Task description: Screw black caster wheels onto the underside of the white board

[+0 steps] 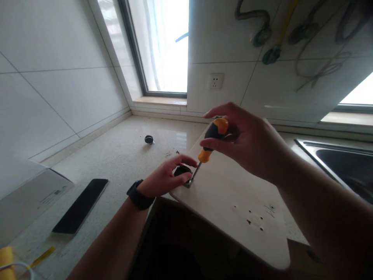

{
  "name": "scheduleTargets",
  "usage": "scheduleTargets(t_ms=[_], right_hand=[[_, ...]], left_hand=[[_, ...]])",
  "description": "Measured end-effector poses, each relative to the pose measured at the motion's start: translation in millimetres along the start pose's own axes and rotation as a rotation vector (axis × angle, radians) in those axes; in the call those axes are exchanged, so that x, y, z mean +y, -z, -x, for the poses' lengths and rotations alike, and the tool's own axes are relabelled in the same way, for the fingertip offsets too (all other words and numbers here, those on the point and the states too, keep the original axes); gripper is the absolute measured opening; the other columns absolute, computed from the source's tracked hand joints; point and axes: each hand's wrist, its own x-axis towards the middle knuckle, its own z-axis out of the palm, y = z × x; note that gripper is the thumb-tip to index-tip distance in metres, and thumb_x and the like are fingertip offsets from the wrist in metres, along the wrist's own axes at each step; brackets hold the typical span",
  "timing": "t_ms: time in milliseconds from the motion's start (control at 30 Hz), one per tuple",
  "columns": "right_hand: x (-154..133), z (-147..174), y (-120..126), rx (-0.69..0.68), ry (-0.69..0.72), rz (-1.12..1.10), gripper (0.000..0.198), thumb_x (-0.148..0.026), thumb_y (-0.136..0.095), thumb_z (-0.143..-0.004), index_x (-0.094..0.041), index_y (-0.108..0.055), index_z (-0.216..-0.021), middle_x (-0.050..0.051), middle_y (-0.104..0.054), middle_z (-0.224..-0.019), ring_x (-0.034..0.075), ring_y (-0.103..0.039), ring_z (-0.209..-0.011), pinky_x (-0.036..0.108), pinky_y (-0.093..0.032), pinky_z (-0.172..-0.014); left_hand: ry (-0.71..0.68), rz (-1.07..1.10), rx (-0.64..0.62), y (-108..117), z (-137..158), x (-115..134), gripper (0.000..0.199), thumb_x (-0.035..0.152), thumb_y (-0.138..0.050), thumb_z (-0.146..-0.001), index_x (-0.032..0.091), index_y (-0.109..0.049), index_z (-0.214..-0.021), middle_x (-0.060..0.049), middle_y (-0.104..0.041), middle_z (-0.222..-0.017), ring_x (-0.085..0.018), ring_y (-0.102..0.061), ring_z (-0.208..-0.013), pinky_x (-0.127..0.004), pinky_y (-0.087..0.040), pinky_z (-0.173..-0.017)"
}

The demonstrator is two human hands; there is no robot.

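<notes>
My right hand (247,136) is closed round the orange and black handle of a screwdriver (215,134). The screwdriver slants down, and its tip meets the metal plate of a black caster wheel (182,171) at the corner of a pale board (230,186). With thumb and fingers, my left hand (166,175) grips this caster from the left and steadies it on the board. Any screw under the tip is too small to make out. Several holes and a pencil mark show at the board's near right end. A second dark caster (149,139) lies on the countertop.
The board rests on a speckled countertop (122,144) and overhangs its front edge. A black flat panel (81,206) and a white box (35,202) lie at left, near a yellow item (6,262). A metal sink (344,163) is at right. Hoses hang on the tiled wall.
</notes>
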Motion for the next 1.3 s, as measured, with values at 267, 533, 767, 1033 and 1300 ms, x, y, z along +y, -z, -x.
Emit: scheduleTargets(t_ms=[267,533,767,1033,1300], right_hand=[[-20,-10,-6,-0.083,0.150,0.165,0.049,-0.028,-0.061,-0.093,-0.020,-0.060,-0.141,0.012,-0.071,-0.120,0.025,-0.069,-0.097,0.042,-0.053,-0.080],[-23,-12,-3,-0.052,0.117,0.187,0.041,-0.045,-0.078,-0.084,-0.019,-0.071,-0.114,0.006,-0.073,-0.094,0.020,-0.065,-0.077,0.037,-0.050,-0.070],[-13,-11,-3,-0.181,0.138,-0.043,0.052,-0.022,-0.054,-0.094,-0.021,-0.052,-0.146,0.014,-0.061,-0.137,0.024,-0.063,-0.117,0.040,-0.053,-0.091],[-10,-13,-6,-0.066,0.061,-0.044,0.037,-0.046,-0.080,-0.081,-0.020,-0.069,-0.106,0.004,-0.068,-0.089,0.017,-0.062,-0.077,0.036,-0.052,-0.073],[3,-10,-13,-0.158,0.065,-0.403,0.044,-0.026,-0.061,-0.090,-0.022,-0.059,-0.133,0.011,-0.065,-0.128,0.021,-0.066,-0.111,0.041,-0.055,-0.096]], left_hand=[[0.022,-0.037,0.293,-25,-9,-2,0.023,0.039,-0.080,-0.085,0.019,-0.072,-0.092,-0.004,-0.074,-0.091,-0.015,-0.065,-0.083,-0.029,-0.052,-0.076],[0.026,-0.040,0.359,-36,-8,0,0.025,0.042,-0.078,-0.086,0.018,-0.073,-0.090,-0.003,-0.073,-0.084,-0.014,-0.063,-0.074,-0.027,-0.050,-0.068],[0.014,0.038,0.302,-36,-8,-1,0.024,0.042,-0.074,-0.090,0.018,-0.077,-0.094,-0.006,-0.079,-0.092,-0.018,-0.070,-0.082,-0.031,-0.055,-0.076],[-0.003,0.006,0.296,-34,-8,2,0.027,0.041,-0.075,-0.089,0.018,-0.076,-0.102,-0.008,-0.079,-0.099,-0.017,-0.070,-0.083,-0.030,-0.055,-0.075],[-0.003,0.015,0.362,-39,-10,-3,0.022,0.040,-0.076,-0.088,0.019,-0.078,-0.094,-0.005,-0.079,-0.089,-0.017,-0.069,-0.079,-0.031,-0.054,-0.073]])
